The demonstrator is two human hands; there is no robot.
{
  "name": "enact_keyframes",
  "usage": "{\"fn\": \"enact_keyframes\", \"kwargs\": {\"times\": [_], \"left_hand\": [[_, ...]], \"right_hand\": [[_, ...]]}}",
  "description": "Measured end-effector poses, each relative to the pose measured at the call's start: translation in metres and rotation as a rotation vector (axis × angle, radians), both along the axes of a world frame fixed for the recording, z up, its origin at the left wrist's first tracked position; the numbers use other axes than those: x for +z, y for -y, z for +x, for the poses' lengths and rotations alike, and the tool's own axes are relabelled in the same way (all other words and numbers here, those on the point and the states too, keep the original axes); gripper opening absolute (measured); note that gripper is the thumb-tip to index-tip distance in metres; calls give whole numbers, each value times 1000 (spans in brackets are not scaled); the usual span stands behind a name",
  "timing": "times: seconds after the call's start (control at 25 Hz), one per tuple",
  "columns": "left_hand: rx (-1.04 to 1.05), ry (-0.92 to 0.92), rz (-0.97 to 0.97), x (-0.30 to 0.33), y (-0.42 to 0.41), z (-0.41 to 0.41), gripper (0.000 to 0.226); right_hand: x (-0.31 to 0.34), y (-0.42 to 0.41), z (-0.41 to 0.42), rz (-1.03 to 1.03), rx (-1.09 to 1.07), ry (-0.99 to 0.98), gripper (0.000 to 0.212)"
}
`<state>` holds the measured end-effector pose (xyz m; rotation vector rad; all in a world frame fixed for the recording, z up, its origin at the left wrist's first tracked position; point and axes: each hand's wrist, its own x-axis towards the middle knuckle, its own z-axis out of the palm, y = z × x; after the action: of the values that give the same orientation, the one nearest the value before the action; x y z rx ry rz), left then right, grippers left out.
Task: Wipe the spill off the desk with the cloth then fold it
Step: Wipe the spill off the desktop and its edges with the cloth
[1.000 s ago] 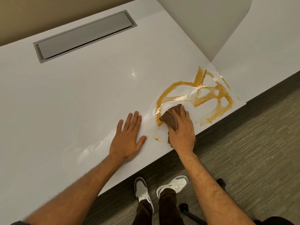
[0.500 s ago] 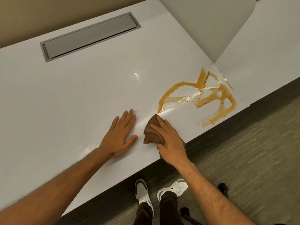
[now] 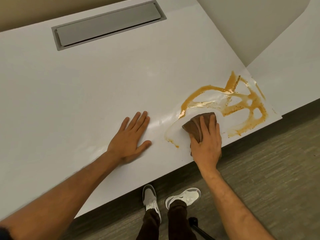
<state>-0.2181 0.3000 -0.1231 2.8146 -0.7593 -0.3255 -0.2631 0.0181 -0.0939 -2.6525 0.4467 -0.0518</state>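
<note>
Head cam looks down on a white desk with an orange-brown spill smeared near its front right corner. Right hand is pressed flat on a bunched brown cloth, fingers laid over it and pushing it into the desk rather than pinching it. The cloth sits right at the spill's near-left edge, so most of the mess lies ahead and to the right of that grip, running roughly left-right along the front edge toward the corner. A few small drips sit just left of the cloth too. Left hand is empty, fingers spread, palm flat on the desk to the left, apart from the cloth, probably just bracing. Right hand is clearly the nearer one for the next stroke. Wiping looks barely half done and folding hasn't started. No containers anywhere, only a closed grey cable hatch set in the desk at the back.
</note>
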Motion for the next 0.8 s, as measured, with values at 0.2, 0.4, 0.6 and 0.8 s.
{"fn": "enact_keyframes", "kwargs": {"times": [0.2, 0.4, 0.6, 0.8], "left_hand": [[1, -5, 4, 1, 1, 1, 80], [-5, -31, 2, 3, 1, 2, 79], [11, -49, 9, 8, 3, 2, 77], [-3, -29, 15, 5, 1, 2, 77]], "right_hand": [[-6, -24, 16, 244, -55, 124, 53], [0, -49, 34, 410, 110, 62, 58], [-7, -29, 7, 144, 669, 30, 65], [-18, 23, -22, -201, 690, 45, 88]]}}
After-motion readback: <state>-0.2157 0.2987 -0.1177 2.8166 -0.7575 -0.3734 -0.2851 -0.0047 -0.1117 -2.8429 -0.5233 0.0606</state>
